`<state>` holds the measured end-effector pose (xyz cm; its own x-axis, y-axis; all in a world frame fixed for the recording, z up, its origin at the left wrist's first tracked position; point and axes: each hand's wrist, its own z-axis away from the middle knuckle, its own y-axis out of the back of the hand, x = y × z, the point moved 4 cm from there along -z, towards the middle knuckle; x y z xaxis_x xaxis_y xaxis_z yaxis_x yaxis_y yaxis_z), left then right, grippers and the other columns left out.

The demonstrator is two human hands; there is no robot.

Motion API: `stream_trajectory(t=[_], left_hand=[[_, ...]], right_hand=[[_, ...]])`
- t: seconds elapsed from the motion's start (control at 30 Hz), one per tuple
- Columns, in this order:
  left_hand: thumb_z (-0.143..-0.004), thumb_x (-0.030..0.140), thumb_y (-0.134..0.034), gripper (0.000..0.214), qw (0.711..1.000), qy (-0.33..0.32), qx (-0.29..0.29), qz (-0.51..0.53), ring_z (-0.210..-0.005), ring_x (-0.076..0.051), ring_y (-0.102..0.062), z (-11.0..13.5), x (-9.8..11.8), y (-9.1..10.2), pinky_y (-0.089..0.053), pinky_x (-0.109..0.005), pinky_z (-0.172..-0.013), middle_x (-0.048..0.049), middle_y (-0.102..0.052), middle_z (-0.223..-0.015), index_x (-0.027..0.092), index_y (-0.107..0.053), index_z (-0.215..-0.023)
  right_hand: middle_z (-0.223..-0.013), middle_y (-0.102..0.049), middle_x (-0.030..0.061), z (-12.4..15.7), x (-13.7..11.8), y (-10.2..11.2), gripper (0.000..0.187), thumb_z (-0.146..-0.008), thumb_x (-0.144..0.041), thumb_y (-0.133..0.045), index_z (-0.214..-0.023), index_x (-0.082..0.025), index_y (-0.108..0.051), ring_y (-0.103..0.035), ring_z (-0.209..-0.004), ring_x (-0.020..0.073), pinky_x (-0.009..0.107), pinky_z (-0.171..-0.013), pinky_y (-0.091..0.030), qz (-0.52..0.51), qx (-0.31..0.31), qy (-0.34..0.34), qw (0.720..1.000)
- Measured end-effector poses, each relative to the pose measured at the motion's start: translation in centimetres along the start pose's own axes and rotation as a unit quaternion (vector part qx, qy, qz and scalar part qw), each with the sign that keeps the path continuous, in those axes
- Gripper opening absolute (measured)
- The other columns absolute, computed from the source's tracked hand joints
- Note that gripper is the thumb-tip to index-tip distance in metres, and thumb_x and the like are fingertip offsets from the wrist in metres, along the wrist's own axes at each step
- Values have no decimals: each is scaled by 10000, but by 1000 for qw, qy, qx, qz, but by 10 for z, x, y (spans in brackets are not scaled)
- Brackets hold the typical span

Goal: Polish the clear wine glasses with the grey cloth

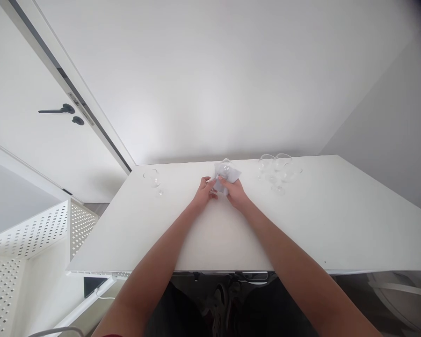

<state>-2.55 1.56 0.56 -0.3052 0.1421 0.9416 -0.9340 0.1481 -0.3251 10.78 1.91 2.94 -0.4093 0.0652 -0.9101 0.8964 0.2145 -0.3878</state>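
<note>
Near the back middle of the white table, both my hands are closed around a clear stemmed glass [226, 166] and a pale grey cloth [233, 174]. My left hand [206, 190] grips the glass low down; its exact hold on the stem or foot is partly hidden by fingers and cloth. The cloth is pinched in my right hand [234, 189] and pressed against the glass, with its corners sticking out past the fingers. The glass appears tilted, its bowl toward the wall.
One clear stemmed glass [153, 179] stands on the table [217, 238] to the left. A close group of clear stemmed glasses [281, 175] stands to the right near the back edge. Behind the table rises a white wall [210, 84]. A door with a black handle [58, 110] is at far left.
</note>
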Motion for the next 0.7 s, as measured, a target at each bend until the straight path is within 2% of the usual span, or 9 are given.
stream_trajectory(t=[0.17,0.27,0.37,0.5,0.6,0.7], left_hand=[[-875,597,-658,456,998,-43,-20,-31,-978,-197,-615,0,5,-1,-514,-316,-798,-87,-630,-1091,235,-587,-1145],[-896,604,-629,487,997,-78,-11,-13,-1107,-230,-618,0,11,1,-505,-349,-884,-97,-648,-1220,250,-612,-1230],[-877,572,-676,486,995,-101,-3,6,-1186,-251,-604,1,17,3,-488,-358,-946,-101,-640,-1309,246,-644,-1235],[-840,526,-739,451,995,-95,11,4,-1147,-253,-624,3,20,6,-481,-360,-956,-104,-678,-1241,222,-684,-1169],[-849,517,-729,404,993,-114,22,13,-1134,-246,-629,4,24,5,-485,-363,-952,-99,-682,-1207,213,-698,-1112],[-845,509,-735,368,987,-150,46,15,-1164,-236,-620,7,30,5,-484,-341,-937,-93,-675,-1237,225,-695,-1076]], right_hand=[[-928,-740,51,0,-1,6,452,-735,-442,-830,-1107,-229,-685,-671,-970,250,351,-767,-541,-52,24,-30,998],[-936,-751,60,1,5,4,467,-727,-449,-838,-1107,-215,-699,-686,-934,244,334,-742,-539,-29,-23,-88,995],[-921,-756,56,4,13,0,460,-698,-424,-868,-1075,-209,-717,-693,-864,232,318,-704,-529,18,-90,-148,985],[-875,-749,44,6,17,1,456,-672,-409,-893,-1044,-207,-724,-691,-802,223,310,-665,-527,40,-129,-176,975],[-872,-750,61,5,21,2,415,-717,-419,-865,-1037,-201,-717,-699,-812,236,322,-664,-544,13,-112,-199,973],[-891,-757,79,0,24,7,371,-773,-441,-814,-1023,-189,-704,-708,-825,248,341,-668,-562,-22,-36,-194,980]])
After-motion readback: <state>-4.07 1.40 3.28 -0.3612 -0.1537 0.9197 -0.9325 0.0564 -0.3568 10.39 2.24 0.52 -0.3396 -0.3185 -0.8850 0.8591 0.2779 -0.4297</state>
